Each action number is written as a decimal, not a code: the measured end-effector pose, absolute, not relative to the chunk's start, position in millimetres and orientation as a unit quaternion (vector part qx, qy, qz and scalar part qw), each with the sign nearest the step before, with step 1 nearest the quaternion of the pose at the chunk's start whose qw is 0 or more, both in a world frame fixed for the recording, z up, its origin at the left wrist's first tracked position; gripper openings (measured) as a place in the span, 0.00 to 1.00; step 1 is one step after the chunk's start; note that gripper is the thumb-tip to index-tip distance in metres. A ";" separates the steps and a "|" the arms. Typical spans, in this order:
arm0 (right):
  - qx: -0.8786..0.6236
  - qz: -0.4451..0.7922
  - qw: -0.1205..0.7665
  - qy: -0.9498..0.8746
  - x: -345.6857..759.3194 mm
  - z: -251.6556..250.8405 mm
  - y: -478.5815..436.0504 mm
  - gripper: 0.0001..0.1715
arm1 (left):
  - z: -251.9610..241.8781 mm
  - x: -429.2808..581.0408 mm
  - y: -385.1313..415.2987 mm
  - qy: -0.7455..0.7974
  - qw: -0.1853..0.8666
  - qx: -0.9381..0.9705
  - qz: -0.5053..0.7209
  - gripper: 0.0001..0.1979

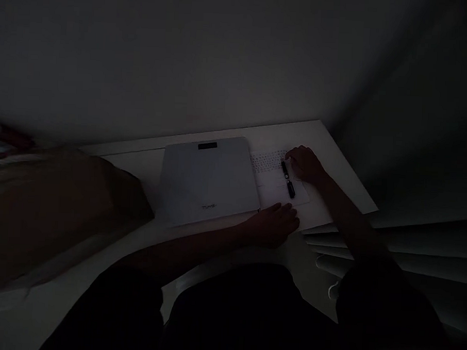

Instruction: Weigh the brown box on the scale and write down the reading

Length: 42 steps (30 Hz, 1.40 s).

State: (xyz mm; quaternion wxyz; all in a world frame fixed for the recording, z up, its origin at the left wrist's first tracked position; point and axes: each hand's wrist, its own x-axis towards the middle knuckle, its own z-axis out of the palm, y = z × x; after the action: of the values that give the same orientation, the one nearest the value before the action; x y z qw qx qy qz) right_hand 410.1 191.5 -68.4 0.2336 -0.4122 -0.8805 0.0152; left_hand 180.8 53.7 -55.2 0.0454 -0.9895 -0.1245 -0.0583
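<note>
Dim desk shot: we see two hands at a printed sheet with a black pen on it, right of centre in the frame.

Our right hand (306,165) lies flat on the far part of the paper sheet (274,181), fingers loosely curled, fingertips touching the upper end of the pen (288,179); too dark for us to tell if it pinches the pen. Pen is thin, black, glossy, lying at a slant on the sheet. Our left hand (274,223) rests relaxed on the near edge of the sheet, gripping nothing we can see. Just left of the sheet is a flat, smooth, grey rounded-corner slab (208,179) with a small dark window at its top. White matte desk (335,148) underneath. A brown blurred mass (54,203) fills the left of the frame.
</note>
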 end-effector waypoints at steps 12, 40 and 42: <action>-0.444 -0.160 0.199 -0.859 407.8 -64.2 197.7 0.25 | -40.1 127.1 26.6 -0.134 0.185 -0.953 -0.200 0.17; -0.288 0.491 0.377 -0.730 39.5 -42.7 107.8 0.51 | -36.2 -217.7 -53.8 -0.541 0.077 -0.451 -0.706 0.29; -0.302 0.512 0.364 -0.717 25.6 -49.0 105.4 0.53 | -51.1 -228.5 -53.5 -0.568 0.011 -0.377 -0.731 0.31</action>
State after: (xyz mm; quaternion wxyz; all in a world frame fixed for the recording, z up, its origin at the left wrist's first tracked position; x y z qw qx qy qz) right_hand 25.6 105.4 -49.0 0.3637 -0.3017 -0.7173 0.5119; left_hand -228.5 -53.5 -51.1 0.0107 -0.3775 -0.5679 -0.7314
